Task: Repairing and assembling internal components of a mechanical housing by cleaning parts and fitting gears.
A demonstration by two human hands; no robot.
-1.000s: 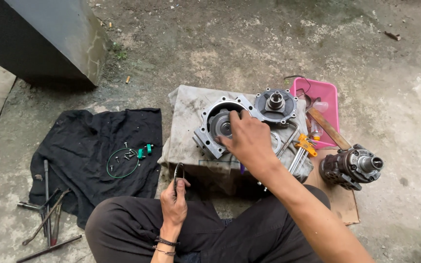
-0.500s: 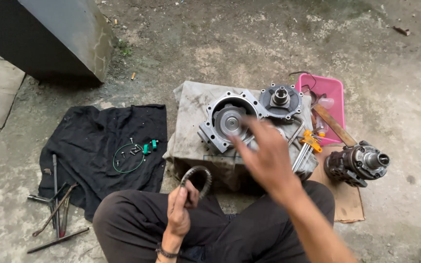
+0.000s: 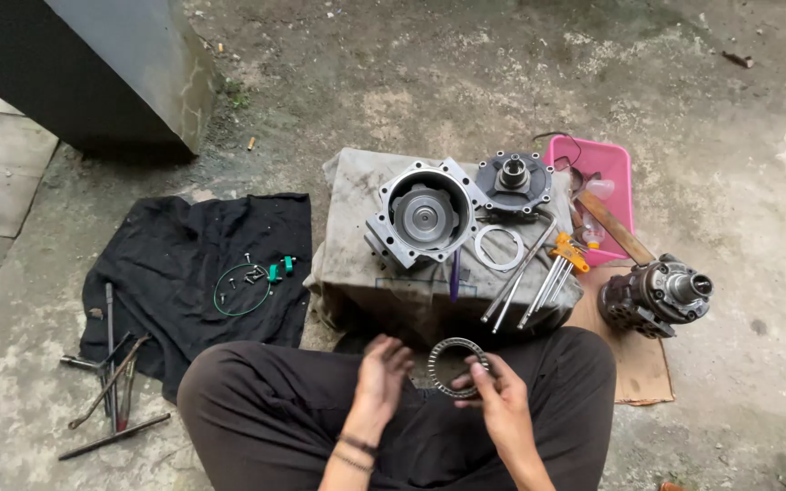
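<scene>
Round grey metal needle-bearing ring sits over the person's lap, pinched at its rim by the right hand, left hand open-fingered beside it, likely an inspection step; seating it would call for alignment with the grey cast housing.

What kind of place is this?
Probably an informal outdoor repair spot: bare concrete ground, hand tools on a black cloth, and a dismantled metal housing on a covered block.

I saw the housing on the block, a cloth left, the tray behind right.
</scene>
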